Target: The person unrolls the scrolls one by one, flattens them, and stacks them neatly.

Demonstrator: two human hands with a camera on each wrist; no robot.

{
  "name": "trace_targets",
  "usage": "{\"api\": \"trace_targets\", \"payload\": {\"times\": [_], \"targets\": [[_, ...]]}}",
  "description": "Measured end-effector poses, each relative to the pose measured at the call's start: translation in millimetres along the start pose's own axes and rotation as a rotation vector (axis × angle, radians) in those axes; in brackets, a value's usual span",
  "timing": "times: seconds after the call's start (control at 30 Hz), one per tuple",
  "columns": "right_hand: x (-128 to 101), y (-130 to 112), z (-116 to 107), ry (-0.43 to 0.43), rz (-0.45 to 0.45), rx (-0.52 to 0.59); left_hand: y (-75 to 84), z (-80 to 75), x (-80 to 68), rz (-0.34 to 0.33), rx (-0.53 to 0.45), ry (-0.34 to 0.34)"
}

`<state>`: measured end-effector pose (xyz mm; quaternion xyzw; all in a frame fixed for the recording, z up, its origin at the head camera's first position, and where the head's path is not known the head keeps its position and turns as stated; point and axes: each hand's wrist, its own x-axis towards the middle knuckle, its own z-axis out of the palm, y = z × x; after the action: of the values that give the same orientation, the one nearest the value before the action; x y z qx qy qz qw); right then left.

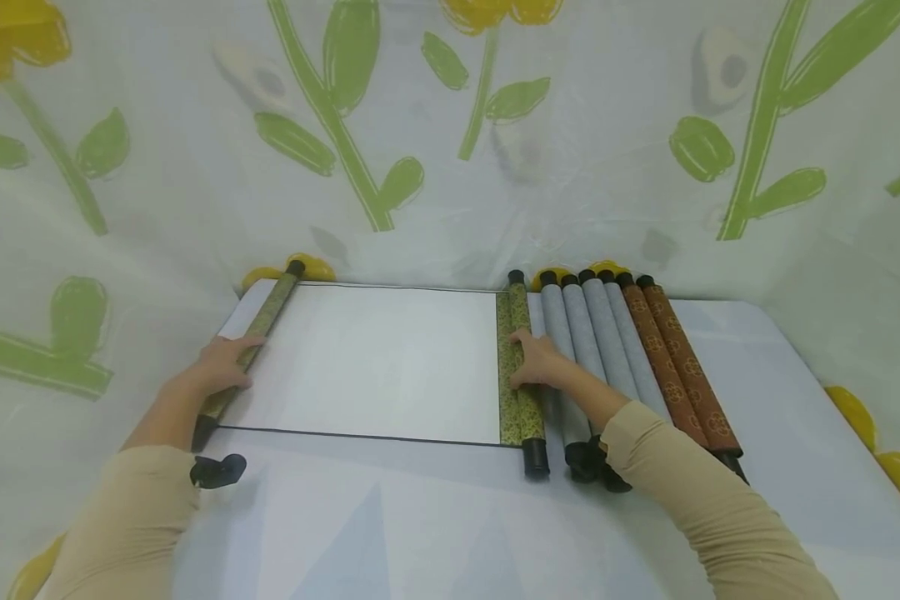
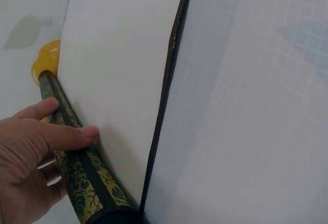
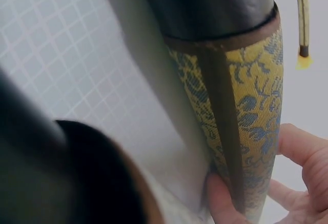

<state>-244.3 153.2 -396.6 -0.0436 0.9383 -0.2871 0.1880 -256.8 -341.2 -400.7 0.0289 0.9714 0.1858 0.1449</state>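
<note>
Landmark: scroll (image 1: pixel 390 358), lying face up on the tabletop (image 1: pixel 435 533), its blank white sheet stretched between two gold-and-green patterned rolls. Left hand (image 1: pixel 225 364) clamped on the scroll's left roll (image 1: pixel 276 308); left wrist view shows thumb laid across the top, other fingers round the outer side. Right hand (image 1: pixel 537 360) clamped on the scroll's right roll (image 1: pixel 532 412), thumb on one side, fingers on the other; a flat strip of the same pattern shows along that roll's inner side. Dark edging runs along the scroll's near edge. Four grey rolls (image 1: pixel 607 333), black-ended, lie side by side just right of the scroll; two brown rolls (image 1: pixel 666 367) lie beyond them, farther right. Behind the scroll: flower-printed backdrop (image 1: pixel 195 200).
</note>
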Motion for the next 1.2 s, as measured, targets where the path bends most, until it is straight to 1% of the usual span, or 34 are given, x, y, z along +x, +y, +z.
{"api": "trace_targets", "payload": {"times": [0.1, 0.17, 0.33, 0.53, 0.73, 0.87, 0.97, 1.07, 1.13, 1.2], "targets": [[-1, -1, -1, -0.001, -0.006, -0.001, -2.4, -1.7, -2.0, 0.036, -0.004, 0.017], [-1, -2, -2, 0.0, -0.007, -0.005, -3.9, -2.0, -2.4, 0.039, -0.006, 0.017], [-1, -1, -3, -0.002, -0.004, -0.005, -7.4, -0.6, -1.3, 0.004, 0.007, 0.008], [0, 1, -2, -0.005, -0.001, -0.011, -10.6, 1.9, -0.9, 0.002, 0.037, 0.029], [0, 1, -1, -0.006, 0.002, -0.023, -12.5, 3.4, -3.4, -0.015, 0.045, 0.043], [1, 1, -1, -0.011, 0.002, -0.026, -15.5, 2.3, -5.9, 0.014, 0.078, 0.075], [2, 1, -1, -0.013, -0.001, -0.026, -18.3, 1.7, -8.9, 0.027, 0.095, 0.07], [3, 2, 1, -0.012, 0.001, -0.023, -19.7, 1.0, -10.8, 0.023, 0.093, 0.056], [3, 2, 1, -0.012, 0.002, -0.016, -19.7, 0.5, -11.5, 0.023, 0.091, 0.063], [3, 3, 1, -0.012, 0.003, -0.012, -19.9, -0.7, -12.4, 0.039, 0.094, 0.082]]}}
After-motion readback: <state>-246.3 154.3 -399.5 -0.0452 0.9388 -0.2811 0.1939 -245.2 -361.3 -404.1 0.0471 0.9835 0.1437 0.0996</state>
